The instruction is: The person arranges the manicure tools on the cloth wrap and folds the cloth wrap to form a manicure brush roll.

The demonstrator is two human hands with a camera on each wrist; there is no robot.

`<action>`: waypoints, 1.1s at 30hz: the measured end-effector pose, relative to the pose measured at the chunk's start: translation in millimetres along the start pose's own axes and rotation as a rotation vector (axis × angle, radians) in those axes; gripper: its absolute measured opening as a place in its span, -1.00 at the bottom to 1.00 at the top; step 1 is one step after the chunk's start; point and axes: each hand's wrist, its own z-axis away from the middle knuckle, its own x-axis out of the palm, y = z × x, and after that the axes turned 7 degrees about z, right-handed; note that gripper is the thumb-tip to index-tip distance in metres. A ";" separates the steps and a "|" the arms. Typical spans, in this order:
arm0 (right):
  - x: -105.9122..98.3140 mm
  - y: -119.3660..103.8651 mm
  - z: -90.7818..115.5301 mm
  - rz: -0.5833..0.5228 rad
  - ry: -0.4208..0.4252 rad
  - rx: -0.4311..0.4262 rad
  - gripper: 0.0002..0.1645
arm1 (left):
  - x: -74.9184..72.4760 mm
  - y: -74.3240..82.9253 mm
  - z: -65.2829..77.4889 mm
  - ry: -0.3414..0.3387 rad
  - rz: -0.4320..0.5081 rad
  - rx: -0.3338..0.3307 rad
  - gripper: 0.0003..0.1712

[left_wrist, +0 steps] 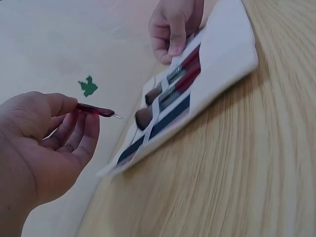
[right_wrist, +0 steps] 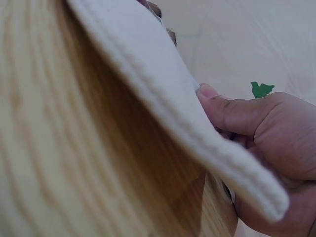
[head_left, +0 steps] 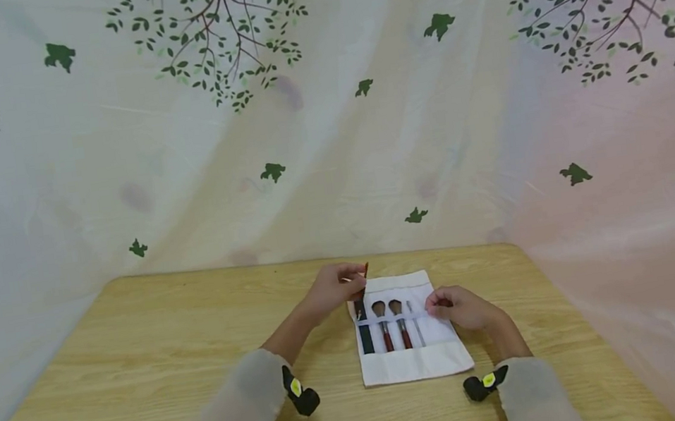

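Note:
My left hand (head_left: 330,288) pinches a small red-handled tool with a thin metal tip (left_wrist: 96,109) between thumb and fingers, over the far left corner of a white cloth brush roll (head_left: 415,365). Two makeup brushes (head_left: 402,326) with brown bristles and red handles sit under the roll's narrow band. Left of them lies a dark flat strip (head_left: 366,338), and to their right a thin silver tool (head_left: 417,328). At the roll's right edge, my right hand (head_left: 464,309) grips the cloth with its thumb on top; its other fingers are partly hidden behind the cloth.
The roll lies opened out on a wooden table (head_left: 201,342), toward its far edge. Behind the table hangs a pale curtain (head_left: 193,187) printed with leaves and branches. A small black wrist camera (head_left: 303,398) is strapped over the left sleeve, and another (head_left: 482,386) over the right.

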 end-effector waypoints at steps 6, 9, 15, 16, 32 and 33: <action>1.2 0.8 0.7 -0.017 0.009 0.063 -0.90 | 33.0 -4.7 -18.2 0.050 0.152 -0.053 -0.72; 0.5 -0.3 2.0 0.001 0.008 0.046 -0.90 | 48.9 -7.5 -25.6 0.091 0.220 -0.075 -0.74; -1.9 -1.8 2.5 0.023 0.002 0.025 -0.90 | 73.8 -10.4 -37.5 0.186 0.310 -0.092 -0.66; -2.2 -2.1 2.5 0.018 0.001 0.028 -0.90 | 77.4 -11.2 -39.5 0.198 0.319 -0.090 -0.65; -0.3 0.9 -1.8 0.001 -0.006 0.014 -0.91 | 101.9 -21.8 -53.5 0.192 0.223 -0.016 -0.66; -0.1 0.8 -2.2 0.000 -0.007 0.015 -0.92 | 101.8 -22.9 -53.9 0.196 0.219 -0.013 -0.64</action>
